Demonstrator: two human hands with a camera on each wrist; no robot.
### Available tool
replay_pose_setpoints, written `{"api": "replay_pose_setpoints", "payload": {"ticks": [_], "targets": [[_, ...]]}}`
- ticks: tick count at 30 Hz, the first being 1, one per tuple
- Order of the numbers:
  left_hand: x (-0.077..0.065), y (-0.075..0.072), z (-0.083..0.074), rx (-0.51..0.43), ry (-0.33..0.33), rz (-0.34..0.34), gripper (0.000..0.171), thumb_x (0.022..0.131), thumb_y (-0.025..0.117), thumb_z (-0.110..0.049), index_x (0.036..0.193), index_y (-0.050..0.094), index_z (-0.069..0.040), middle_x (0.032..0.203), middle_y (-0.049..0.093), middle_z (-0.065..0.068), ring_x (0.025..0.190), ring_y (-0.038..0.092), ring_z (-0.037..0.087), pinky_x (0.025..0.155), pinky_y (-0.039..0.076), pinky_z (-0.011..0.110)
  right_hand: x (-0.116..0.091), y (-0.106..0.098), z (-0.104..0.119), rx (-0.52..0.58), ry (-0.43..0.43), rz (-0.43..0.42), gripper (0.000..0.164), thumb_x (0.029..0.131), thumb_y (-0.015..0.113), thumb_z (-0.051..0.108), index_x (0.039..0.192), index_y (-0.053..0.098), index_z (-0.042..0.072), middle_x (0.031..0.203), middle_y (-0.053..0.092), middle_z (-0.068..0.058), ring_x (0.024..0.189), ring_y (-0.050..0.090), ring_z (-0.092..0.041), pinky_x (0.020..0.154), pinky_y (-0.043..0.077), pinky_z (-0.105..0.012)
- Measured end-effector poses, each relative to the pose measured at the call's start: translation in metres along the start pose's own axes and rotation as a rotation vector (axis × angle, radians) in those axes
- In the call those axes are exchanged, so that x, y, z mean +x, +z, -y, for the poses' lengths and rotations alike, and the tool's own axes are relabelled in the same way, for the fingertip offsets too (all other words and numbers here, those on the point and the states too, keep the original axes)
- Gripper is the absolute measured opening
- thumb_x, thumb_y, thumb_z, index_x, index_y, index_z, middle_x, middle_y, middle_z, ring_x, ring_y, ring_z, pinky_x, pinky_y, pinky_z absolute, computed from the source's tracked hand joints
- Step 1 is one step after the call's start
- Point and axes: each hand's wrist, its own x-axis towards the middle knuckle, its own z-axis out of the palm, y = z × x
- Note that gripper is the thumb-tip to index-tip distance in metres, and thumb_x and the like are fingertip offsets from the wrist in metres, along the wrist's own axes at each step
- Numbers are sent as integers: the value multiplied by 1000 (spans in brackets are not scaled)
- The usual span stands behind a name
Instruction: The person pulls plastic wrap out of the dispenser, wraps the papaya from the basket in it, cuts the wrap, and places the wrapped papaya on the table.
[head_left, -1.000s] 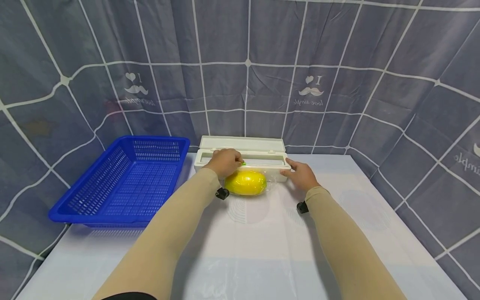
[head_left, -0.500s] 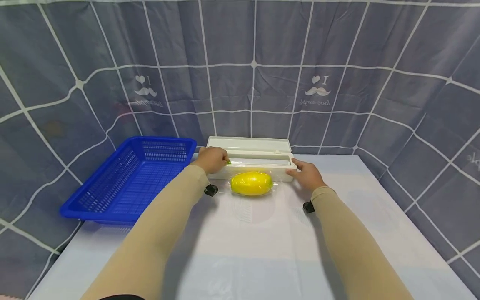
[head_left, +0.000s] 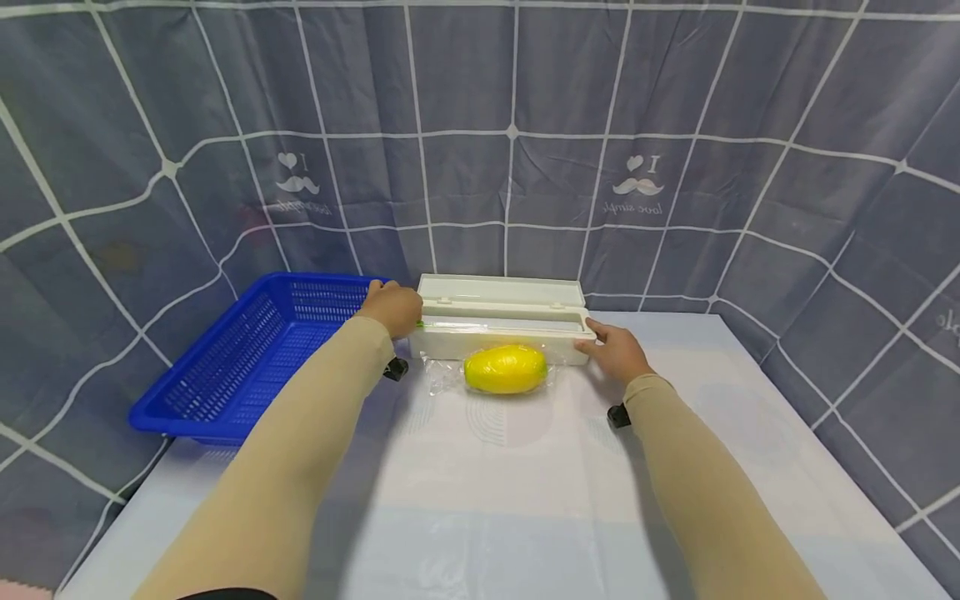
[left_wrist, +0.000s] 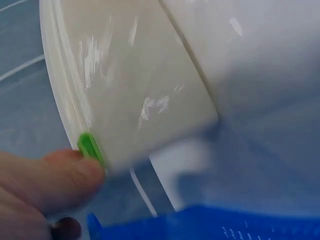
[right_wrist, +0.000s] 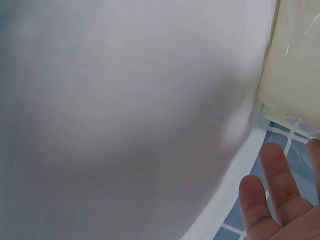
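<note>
A white cling film dispenser point(head_left: 431, 343) lies across the table, its long lid point(head_left: 502, 289) raised at the back. Clear film point(head_left: 444, 377) hangs from its front. A yellow oval fruit point(head_left: 506, 369) that looks like a papaya sits against the film. At the dispenser's left end, my left hand point(head_left: 393, 308) pinches a small green slide cutter point(left_wrist: 90, 146) between thumb and finger. My right hand point(head_left: 617, 352) grips the right end of the dispenser, thumb at the front; in the right wrist view its other fingers point(right_wrist: 277, 175) are spread.
A blue plastic basket point(head_left: 187, 429) stands on the left, close to my left hand. The table point(head_left: 480, 492) has a pale cover. A grey curtain with white lines point(head_left: 465, 183) encloses the back and sides.
My left hand has slid left along the dispenser with the green cutter, from near the middle to the left end. The right hand stays on the right end.
</note>
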Motion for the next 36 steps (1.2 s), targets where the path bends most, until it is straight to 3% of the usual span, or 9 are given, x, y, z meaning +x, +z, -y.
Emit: {"api": "replay_pose_setpoints", "payload": {"ticks": [5, 13, 22, 29, 36], "targets": [[-3, 0, 6, 15, -2, 15, 20, 105, 55, -18, 103, 74, -11, 118, 71, 12, 108, 53, 34, 102, 33, 57, -1, 0, 0, 4, -1, -4, 72, 103, 67, 41, 163, 37, 13, 168, 39, -10, 148, 47, -42, 123, 36, -57], [-4, -1, 7, -10, -12, 42, 20, 106, 56, -17, 107, 75, -11, 118, 72, 10, 103, 53, 32, 97, 33, 53, -1, 2, 2, -2, 1, 6, 73, 104, 66, 43, 163, 36, 13, 169, 38, -9, 149, 45, -42, 124, 35, -56], [-3, -4, 8, -25, -14, 58, 18, 105, 57, -19, 103, 74, -12, 116, 74, 9, 104, 53, 33, 98, 31, 53, 2, 2, -1, 10, 12, 4, 75, 103, 67, 44, 164, 36, 14, 169, 38, -8, 149, 45, -41, 124, 35, -57], [-2, -5, 10, 24, 17, 50, 16, 100, 57, -10, 95, 73, -14, 109, 74, 8, 104, 53, 33, 101, 32, 56, 0, 1, 5, 5, 20, 16, 74, 104, 66, 44, 165, 34, 15, 170, 36, -9, 150, 44, -41, 124, 34, -57], [-8, -8, 9, 45, 56, 17, 20, 98, 54, -9, 93, 72, -15, 99, 77, 4, 97, 55, 31, 97, 31, 53, -3, -2, 9, -26, 2, 14, 72, 105, 64, 41, 164, 34, 12, 168, 38, -14, 148, 46, -44, 124, 35, -57]]}}
